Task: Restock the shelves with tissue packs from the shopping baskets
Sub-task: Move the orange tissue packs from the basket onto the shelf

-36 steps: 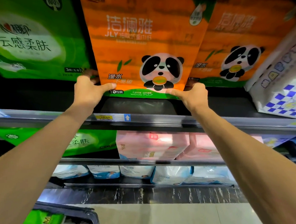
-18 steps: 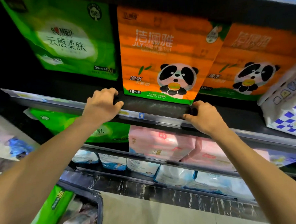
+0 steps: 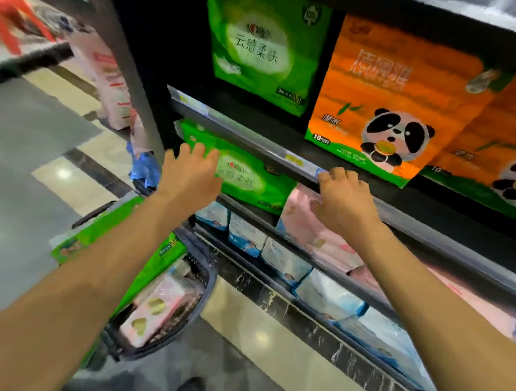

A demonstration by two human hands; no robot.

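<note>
Fingers (image 3: 338,174) loose, orange pack (image 3: 384,91) above them, seemingly untouched

Bare left forearm (image 3: 76,278) and right forearm (image 3: 436,297), uncovered all the way to the frame edges at 8 and 4 o'clock. Likewise bare: left grip (image 3: 189,173) and right grip (image 3: 344,200), blurred at the fingertips. Down at 6 o'clock, rounded toe of a dark shoe (image 3: 191,389).
</note>
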